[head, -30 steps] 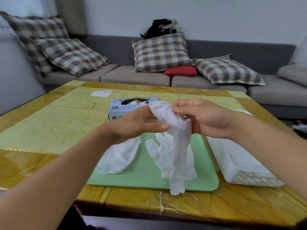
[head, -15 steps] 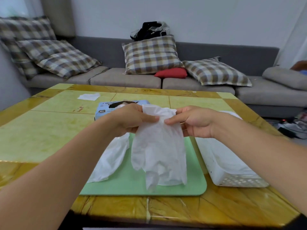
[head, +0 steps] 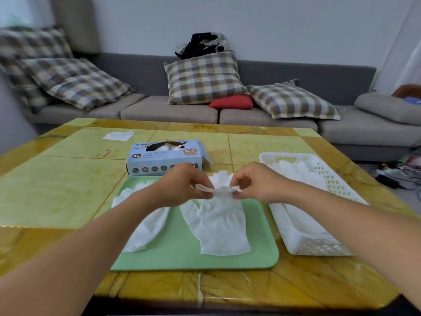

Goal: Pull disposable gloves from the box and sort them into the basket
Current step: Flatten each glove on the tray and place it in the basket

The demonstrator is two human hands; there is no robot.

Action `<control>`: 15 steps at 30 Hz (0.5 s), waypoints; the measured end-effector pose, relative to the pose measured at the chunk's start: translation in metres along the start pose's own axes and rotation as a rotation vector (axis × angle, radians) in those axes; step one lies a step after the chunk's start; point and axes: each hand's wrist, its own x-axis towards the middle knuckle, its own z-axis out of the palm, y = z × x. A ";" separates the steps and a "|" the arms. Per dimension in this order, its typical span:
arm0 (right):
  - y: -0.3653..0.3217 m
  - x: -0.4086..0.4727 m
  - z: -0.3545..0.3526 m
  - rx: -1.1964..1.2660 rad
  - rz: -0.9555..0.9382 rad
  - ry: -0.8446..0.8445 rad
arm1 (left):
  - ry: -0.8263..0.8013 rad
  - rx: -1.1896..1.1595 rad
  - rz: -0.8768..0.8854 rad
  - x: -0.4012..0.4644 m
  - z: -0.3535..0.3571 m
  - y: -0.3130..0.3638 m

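Yellow-green tabletop carried a green tray (head: pixel 182 258) nearest, with two white gloves (head: pixel 145 226) flat on it; above them the left hand (head: pixel 182 188) and right hand (head: pixel 257 183) each pinched an end of a thin, crumpled glove (head: pixel 216 190), stretched between them. Beyond, the basket (head: pixel 337 183) already held what seemed several gloves, while the box (head: pixel 164 158) still showed more, so sorting looked partway done.

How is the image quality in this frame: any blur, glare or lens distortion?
Head view: the table edges bow from wide-angle distortion; the plaid cushions at far left are smeared; the glossy tabletop shows soft glare; both hands and the pinched glove are fairly sharp.
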 end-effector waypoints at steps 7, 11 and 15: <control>0.001 -0.019 0.004 -0.293 -0.033 -0.168 | -0.220 0.056 0.018 -0.018 0.019 0.006; -0.004 -0.024 0.011 -0.445 -0.076 -0.216 | -0.223 0.048 0.110 -0.029 0.031 0.011; -0.005 -0.024 0.015 -0.509 -0.084 -0.275 | -0.377 0.049 0.075 -0.037 0.042 0.016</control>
